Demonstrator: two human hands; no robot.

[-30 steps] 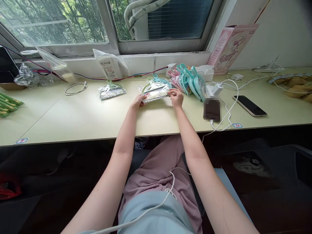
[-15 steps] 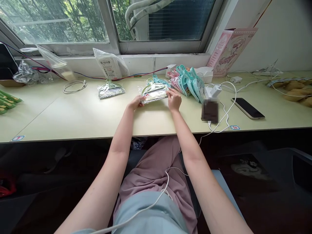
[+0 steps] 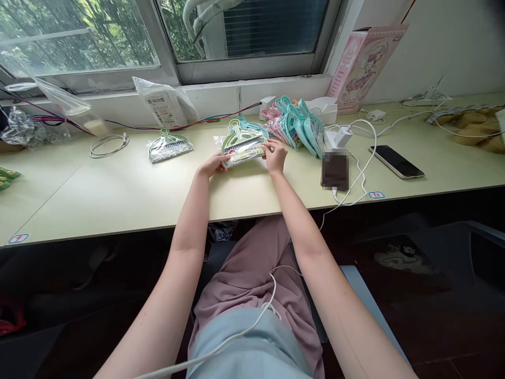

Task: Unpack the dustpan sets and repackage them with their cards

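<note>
Between my hands is a small green dustpan and brush set (image 3: 241, 143) in clear plastic wrap, its dark bristles showing and its handles pointing away from me. My left hand (image 3: 213, 164) grips the near left corner of the wrap, thumb on top. At the right end, my right hand (image 3: 276, 157) pinches the wrap with thumb and finger. A second wrapped green set (image 3: 170, 146) lies to the left on the table. Close behind my right hand is a pile of teal and pink sets (image 3: 298, 125).
On the pale yellow table (image 3: 118, 195), a phone (image 3: 397, 161) and a white charger (image 3: 342, 138) with cables lie on the right. A pink box (image 3: 365, 68) stands by the wall. A clear bag (image 3: 163, 105) and a coiled cable (image 3: 108, 146) are at the back left.
The view has turned slightly, shifting most table items left in the picture. The wrapped set is tilted up a little more, its front facing me; both hands remain at its ends.
</note>
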